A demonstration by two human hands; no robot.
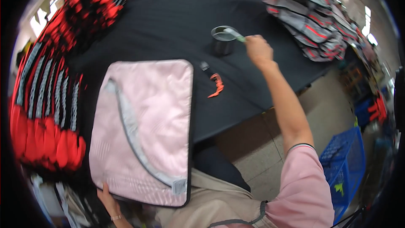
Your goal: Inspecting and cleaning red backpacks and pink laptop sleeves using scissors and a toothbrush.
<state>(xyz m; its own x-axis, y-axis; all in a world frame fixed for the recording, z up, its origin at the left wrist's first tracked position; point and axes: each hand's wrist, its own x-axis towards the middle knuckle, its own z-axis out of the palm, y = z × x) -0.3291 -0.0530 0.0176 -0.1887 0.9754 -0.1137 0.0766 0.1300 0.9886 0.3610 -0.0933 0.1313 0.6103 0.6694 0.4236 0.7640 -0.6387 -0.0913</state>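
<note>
My right hand [259, 50] reaches out over the table, its fingers closed round what looks like a brush [234, 34] with a pale flat end and a greenish part near the fingers. The pale end rests over the mouth of a dark metal cup [223, 44]; how far it dips in is hard to see. At the lower left, my left hand [108, 198] grips the near edge of a pink fabric panel [164, 101], thumb on top, other fingers mostly hidden. The panel has dark edging, a curved grey strip [128, 120] and a small pale label [179, 186].
A small orange and black item [216, 84] lies on the black-covered table [168, 21] between panel and cup. Red and black fabric pieces [46, 139] are piled at left. Grey striped fabric pieces [303, 17] are stacked far right; a blue plastic basket [344, 169] stands below.
</note>
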